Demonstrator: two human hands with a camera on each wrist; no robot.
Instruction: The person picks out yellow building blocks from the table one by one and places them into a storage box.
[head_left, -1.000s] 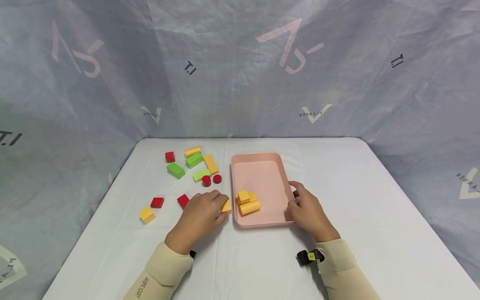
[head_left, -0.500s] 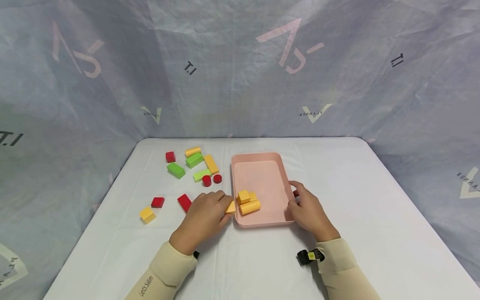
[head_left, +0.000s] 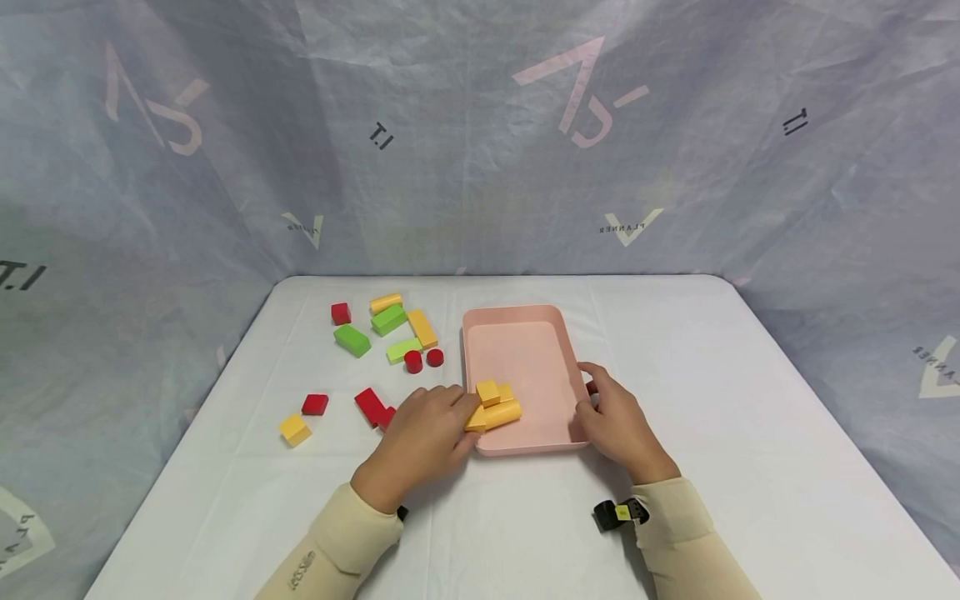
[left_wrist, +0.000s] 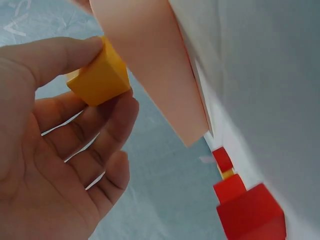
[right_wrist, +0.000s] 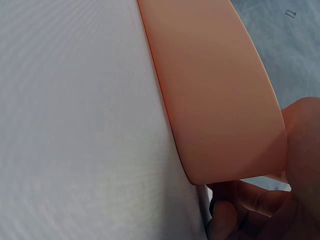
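Note:
My left hand [head_left: 431, 429] pinches a yellow toy block [left_wrist: 102, 75] between thumb and fingers. In the head view it holds the block at the left rim of a shallow pink tray [head_left: 517, 342]. Inside the tray lie a yellow cylinder [head_left: 504, 413], a yellow cube [head_left: 487, 392] and another yellow piece, partly hidden behind them. At the opposite side, my right hand [head_left: 618, 421] grips the tray's right wall, thumb at the rim and other fingers outside it. The right wrist view shows those fingers curled by the tray's wall [right_wrist: 215, 100].
Left of the tray, a red bar [head_left: 369, 406], a flat red block [head_left: 315, 405] and a yellow cube [head_left: 295, 430] lie on the white tablecloth [head_left: 675, 342]. Farther back are green blocks [head_left: 351, 341], red cylinders [head_left: 413, 362], a yellow bar [head_left: 422, 328] and a yellow cylinder [head_left: 386, 303].
My left hand has moved right with the yellow block, from beside the tray to its left rim. A red block behind that hand has come into sight. The right hand and tray have stayed put.

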